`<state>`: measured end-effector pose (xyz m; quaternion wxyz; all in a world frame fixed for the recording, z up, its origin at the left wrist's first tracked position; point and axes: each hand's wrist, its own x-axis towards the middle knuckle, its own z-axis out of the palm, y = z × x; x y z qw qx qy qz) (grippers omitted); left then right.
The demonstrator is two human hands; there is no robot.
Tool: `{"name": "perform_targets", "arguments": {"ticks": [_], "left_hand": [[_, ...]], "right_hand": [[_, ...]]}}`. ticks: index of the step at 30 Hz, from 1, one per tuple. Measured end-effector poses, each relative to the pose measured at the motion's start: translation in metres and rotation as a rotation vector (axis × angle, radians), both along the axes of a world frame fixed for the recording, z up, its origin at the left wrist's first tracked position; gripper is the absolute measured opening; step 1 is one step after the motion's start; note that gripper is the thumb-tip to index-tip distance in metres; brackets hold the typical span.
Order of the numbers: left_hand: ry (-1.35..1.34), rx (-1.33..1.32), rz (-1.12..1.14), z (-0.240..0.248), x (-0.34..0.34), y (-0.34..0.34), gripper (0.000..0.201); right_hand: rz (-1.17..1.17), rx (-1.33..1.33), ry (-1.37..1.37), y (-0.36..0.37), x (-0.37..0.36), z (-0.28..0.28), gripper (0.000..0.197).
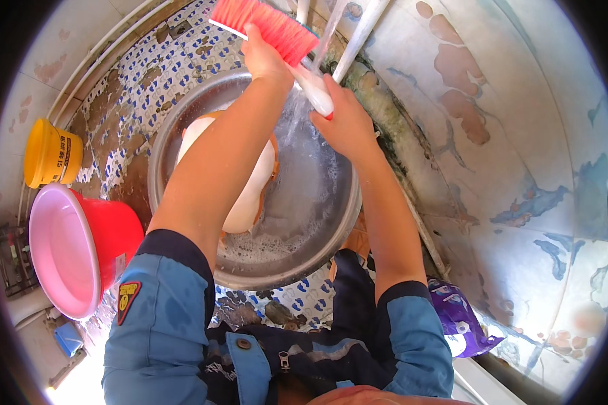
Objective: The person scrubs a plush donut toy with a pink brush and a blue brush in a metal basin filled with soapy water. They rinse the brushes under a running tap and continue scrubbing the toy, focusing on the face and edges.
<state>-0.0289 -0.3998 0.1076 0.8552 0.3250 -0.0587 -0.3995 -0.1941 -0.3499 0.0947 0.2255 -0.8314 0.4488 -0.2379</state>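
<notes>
A scrub brush [267, 28] with red bristles and a white handle is held above the far side of a metal basin [157, 145], bristles up. My left hand [267, 62] is closed at the brush head, a finger lying against the bristles. Around the end of the handle my right hand [346, 121] is closed. A stream of water [330, 30] runs down beside the brush into the basin. In the sudsy water lies a smooth white thing with orange edges [250, 199], partly hidden under my left forearm; its kind cannot be made out.
To the left stand a pink-red plastic tub [118, 233], tipped on its side, and a yellow bucket [55, 154]. White pipes [361, 40] rise behind the basin. A stained tiled wall [520, 169] closes the right side. Near my right elbow sits a purple plastic bag [458, 314].
</notes>
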Motion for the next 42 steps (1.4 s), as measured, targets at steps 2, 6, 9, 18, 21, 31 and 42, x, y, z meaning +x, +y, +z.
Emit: {"name": "perform_targets", "arguments": {"ticks": [2,6,9,18,21,31,42], "left_hand": [[-0.037,-0.060,0.009,0.009,0.001,-0.009,0.053],[-0.083,-0.023,0.056,0.033,0.011,-0.010,0.054],[-0.091,0.002,0.137,0.055,0.018,-0.005,0.058],[-0.105,0.118,0.112,0.032,0.007,-0.007,0.073],[-0.131,0.193,0.090,0.016,-0.008,-0.006,0.074],[-0.920,1.000,0.085,-0.008,-0.054,0.027,0.098],[-2.076,0.728,-0.107,-0.039,-0.046,0.085,0.073]], "right_hand": [[-0.104,-0.165,0.041,-0.005,0.009,-0.004,0.075],[-0.190,-0.434,0.088,-0.026,0.027,0.000,0.069],[-0.160,-0.502,0.186,-0.034,0.050,0.020,0.064],[-0.011,-0.335,0.127,-0.034,0.036,0.016,0.064],[0.009,-0.556,0.100,-0.028,0.015,-0.009,0.071],[0.165,0.696,-0.213,0.013,-0.018,-0.020,0.074],[0.203,1.179,-0.848,0.052,-0.049,-0.011,0.063]]}}
